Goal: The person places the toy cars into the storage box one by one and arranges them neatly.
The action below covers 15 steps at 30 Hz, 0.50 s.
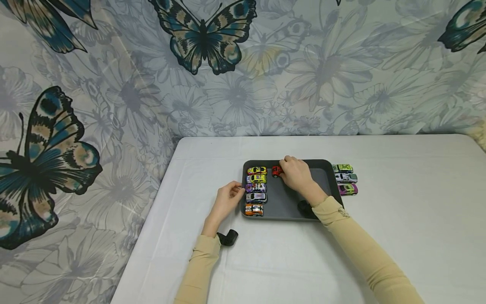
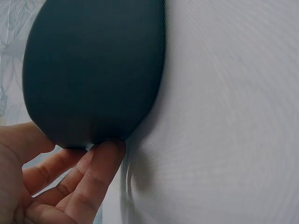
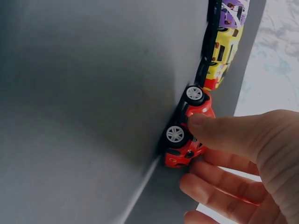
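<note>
A dark grey tray point(image 1: 286, 216) lies on the white table, with a column of several toy cars along its left side. From outside, my left hand point(image 1: 230, 197) pinches the tray's left edge; the left wrist view has the tray's dark outer side point(image 2: 96, 74) above the fingers point(image 2: 96, 182). Near the tray's far side, my right hand point(image 1: 298, 174) holds a red toy car point(image 1: 276, 171) between thumb and fingers. That car's white-spoked wheels point(image 3: 175, 134) face the right wrist camera, close to the tray floor. A yellow car point(image 3: 225, 46) is just beyond it.
Outside the tray's right edge stand three more cars: a green one point(image 1: 343, 168), a silver one point(image 1: 346, 177) and a purple-green one point(image 1: 347, 189). A butterfly-patterned cloth point(image 1: 235, 97) hangs behind the table. Dark wrist cameras stick out beside both forearms.
</note>
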Motion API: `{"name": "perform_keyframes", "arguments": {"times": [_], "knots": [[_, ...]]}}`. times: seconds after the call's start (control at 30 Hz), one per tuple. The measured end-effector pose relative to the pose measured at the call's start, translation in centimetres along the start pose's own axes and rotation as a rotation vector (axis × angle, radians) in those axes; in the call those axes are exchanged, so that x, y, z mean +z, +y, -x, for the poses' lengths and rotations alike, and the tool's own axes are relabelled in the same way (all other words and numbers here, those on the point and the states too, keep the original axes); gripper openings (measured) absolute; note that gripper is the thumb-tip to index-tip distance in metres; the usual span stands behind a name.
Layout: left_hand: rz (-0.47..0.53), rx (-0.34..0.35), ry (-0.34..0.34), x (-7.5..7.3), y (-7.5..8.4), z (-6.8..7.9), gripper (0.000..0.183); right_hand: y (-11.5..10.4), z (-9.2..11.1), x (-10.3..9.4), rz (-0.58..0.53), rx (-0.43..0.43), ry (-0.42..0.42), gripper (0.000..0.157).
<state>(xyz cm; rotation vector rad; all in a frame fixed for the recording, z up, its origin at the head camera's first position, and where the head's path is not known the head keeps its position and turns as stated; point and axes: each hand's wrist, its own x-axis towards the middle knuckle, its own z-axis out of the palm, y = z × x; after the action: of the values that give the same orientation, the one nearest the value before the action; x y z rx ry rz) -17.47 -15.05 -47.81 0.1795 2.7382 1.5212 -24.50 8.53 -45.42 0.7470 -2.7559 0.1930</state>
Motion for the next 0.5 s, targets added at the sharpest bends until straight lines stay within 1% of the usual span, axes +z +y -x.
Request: {"name": "perform_keyframes", "arguments": {"times": [0.27, 0.5], "knots": [[0.014, 0.005, 0.001, 0.1, 0.0, 0.0, 0.018, 0.1, 0.7, -1.0, -0.035, -0.015, 0.061, 0.022], [0.016, 0.005, 0.002, 0.0, 0.0, 0.1, 0.018, 0.8, 1.7, -2.4, -0.052, -0.051, 0.155, 0.02]]}}
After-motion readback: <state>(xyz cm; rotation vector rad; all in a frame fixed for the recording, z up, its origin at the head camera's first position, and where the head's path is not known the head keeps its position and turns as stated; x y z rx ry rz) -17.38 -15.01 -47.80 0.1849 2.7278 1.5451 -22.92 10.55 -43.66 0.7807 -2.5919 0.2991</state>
